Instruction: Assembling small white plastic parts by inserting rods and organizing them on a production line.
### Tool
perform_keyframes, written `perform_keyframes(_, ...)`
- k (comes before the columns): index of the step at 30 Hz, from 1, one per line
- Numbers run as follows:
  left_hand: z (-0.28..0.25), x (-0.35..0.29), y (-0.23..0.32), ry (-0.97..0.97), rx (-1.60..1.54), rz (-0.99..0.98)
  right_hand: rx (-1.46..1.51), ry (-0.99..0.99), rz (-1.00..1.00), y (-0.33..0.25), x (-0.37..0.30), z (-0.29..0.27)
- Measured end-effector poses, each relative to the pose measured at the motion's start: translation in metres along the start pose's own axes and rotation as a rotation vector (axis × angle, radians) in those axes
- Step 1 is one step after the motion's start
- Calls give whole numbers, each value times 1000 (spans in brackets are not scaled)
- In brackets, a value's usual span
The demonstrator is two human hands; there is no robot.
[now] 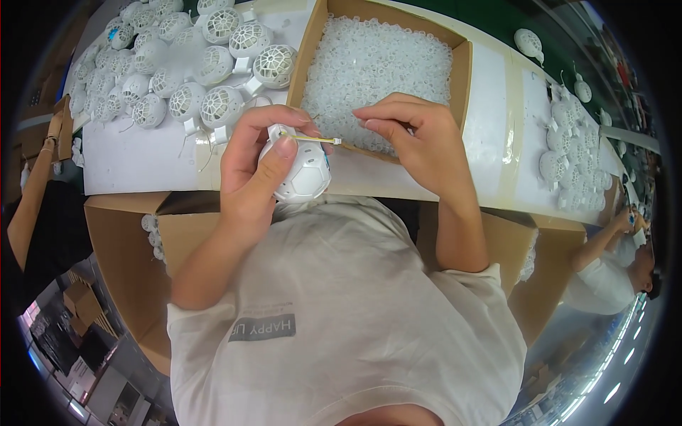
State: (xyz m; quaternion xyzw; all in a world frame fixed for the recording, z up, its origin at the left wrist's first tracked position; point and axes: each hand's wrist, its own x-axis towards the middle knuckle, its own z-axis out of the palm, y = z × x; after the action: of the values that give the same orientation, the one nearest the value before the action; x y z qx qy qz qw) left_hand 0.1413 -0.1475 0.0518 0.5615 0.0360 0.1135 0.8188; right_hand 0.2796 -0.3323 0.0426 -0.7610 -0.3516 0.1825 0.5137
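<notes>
My left hand [257,149] is wrapped round a white ball-shaped plastic housing [305,176] with a pattern of panels on its shell. From the housing's top a short yellowish wire [307,138] runs out to the right, past my thumb, and ends in a small white connector [336,141]. To the right, my right hand [426,142] is apart from the housing, above the near edge of a cardboard box [462,89]. Its thumb and forefinger are pinched together; whatever they hold is too small to make out. Small clear ring-like plastic pieces [380,64] fill the box.
Many white ball-shaped housings with lattice fronts [220,106] cover the table's left side. More white units [568,153] lie at the far right. Open cartons [128,270] stand below the table's near edge. Co-workers' arms [32,192] show at both sides.
</notes>
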Motion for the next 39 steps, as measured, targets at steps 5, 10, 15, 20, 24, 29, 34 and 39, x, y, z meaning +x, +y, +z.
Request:
perform_keyframes(5,4,0,-4,2,15,36,425,0,98,-15,-8,6)
perform_keyframes(10,7,-1,-6,-15,62,111,783,42,27,-20,-12,16)
perform_keyframes(15,11,-1,-7,-1,98,165,927,-10,152,-32,-24,19)
perform_keyframes(20,13,-2,-6,-31,226,221,956,22,148,-36,-27,30)
perform_keyframes(24,12,-2,-4,-35,490,296,773,119,106,-36,-29,36)
perform_keyframes(29,18,-11,1,-18,684,208,291,164,-138,-27,-25,34)
perform_keyframes(34,22,-21,-3,45,640,227,616,144,-24,-21,-27,39)
perform_keyframes(39,14,-18,4,-156,989,425,1047,136,139,-26,-33,31)
